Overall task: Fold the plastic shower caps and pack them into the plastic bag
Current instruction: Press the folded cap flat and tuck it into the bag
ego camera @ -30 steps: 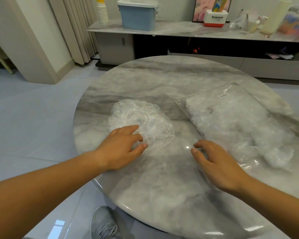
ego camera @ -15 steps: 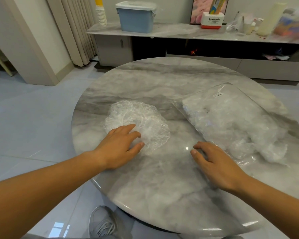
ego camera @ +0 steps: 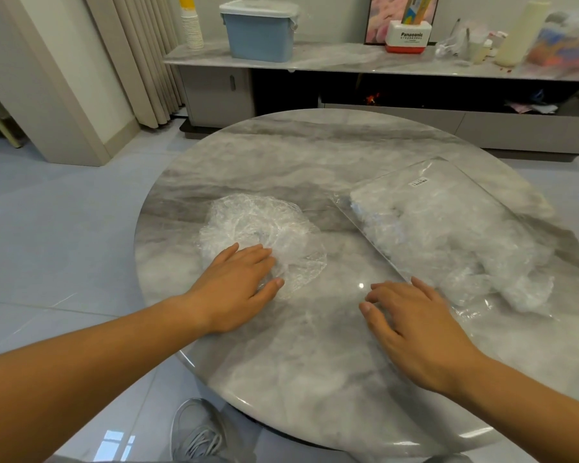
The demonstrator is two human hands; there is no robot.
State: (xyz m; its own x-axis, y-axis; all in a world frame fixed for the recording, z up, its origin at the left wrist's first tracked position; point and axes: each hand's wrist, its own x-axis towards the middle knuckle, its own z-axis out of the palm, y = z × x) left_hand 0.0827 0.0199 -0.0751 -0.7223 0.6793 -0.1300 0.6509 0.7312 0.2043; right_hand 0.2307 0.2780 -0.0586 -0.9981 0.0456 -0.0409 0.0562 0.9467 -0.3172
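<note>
Touching shower cap (ego camera: 264,225): left hand (ego camera: 238,292) | box (ego camera: 406,36): Panasonic | plastic bag (ego camera: 448,228): label unreadable

Head view: forward-down, close over table (ego camera: 315,379).

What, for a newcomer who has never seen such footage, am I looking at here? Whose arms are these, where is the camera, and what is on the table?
There is no machine here. These are a person's two bare arms, filmed by one wide-angle camera worn on their head, looking forward and down. On the round marble table lie a crumpled clear shower cap and, to its right, a clear plastic bag with crumpled plastic inside, likely more caps. The left hand rests flat on the cap's near edge. The right hand rests at the bag's near edge, fingers relaxed. Neither grips anything.
</note>
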